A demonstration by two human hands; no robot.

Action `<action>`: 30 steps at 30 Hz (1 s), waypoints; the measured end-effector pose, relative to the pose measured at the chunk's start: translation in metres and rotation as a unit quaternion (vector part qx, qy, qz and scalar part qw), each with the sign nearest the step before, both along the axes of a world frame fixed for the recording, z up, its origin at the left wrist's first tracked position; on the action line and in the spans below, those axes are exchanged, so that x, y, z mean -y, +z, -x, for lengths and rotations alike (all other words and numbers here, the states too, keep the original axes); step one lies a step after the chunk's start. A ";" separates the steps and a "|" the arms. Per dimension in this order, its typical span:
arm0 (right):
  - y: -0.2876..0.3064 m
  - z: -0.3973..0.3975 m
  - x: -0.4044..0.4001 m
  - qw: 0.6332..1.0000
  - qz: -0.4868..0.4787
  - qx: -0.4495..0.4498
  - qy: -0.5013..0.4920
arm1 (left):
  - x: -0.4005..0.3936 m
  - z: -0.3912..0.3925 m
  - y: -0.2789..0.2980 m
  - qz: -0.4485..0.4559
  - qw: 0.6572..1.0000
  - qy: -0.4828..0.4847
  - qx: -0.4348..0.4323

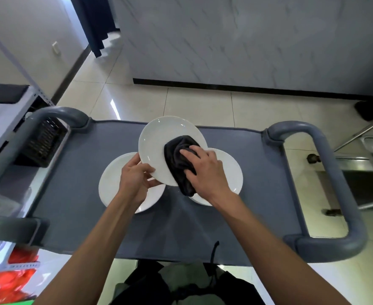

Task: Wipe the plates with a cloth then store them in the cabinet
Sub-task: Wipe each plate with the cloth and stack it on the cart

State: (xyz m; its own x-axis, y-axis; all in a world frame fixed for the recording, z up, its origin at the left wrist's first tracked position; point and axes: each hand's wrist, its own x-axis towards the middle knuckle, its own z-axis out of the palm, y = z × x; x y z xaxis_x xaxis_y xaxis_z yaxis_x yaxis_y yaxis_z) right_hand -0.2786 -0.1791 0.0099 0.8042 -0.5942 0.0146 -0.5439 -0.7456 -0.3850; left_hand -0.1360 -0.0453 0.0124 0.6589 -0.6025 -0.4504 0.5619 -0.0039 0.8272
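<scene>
While gripped at its lower-left rim by left hand, thumb on top and fingers under, white plate held tilted above grey cart top. Right hand pressing bunched black cloth onto plate's right half, fingers spread. Suggested: sweep cloth across to dry left half, keeping rim grip firm. Two more white plates flat beneath, touching neither hand. Clearance limited by cart handles left and right; open floor beyond far edge. Cabinet not identified.
</scene>
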 end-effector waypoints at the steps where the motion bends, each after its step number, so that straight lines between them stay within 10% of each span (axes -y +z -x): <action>1: 0.000 0.003 -0.004 1.000 -0.007 0.009 0.002 | 0.004 0.004 0.001 0.002 1.000 0.001 0.002; 30: 0.008 0.071 0.087 0.989 0.055 0.102 -0.090 | 0.022 0.055 0.008 -0.016 0.992 -0.116 0.042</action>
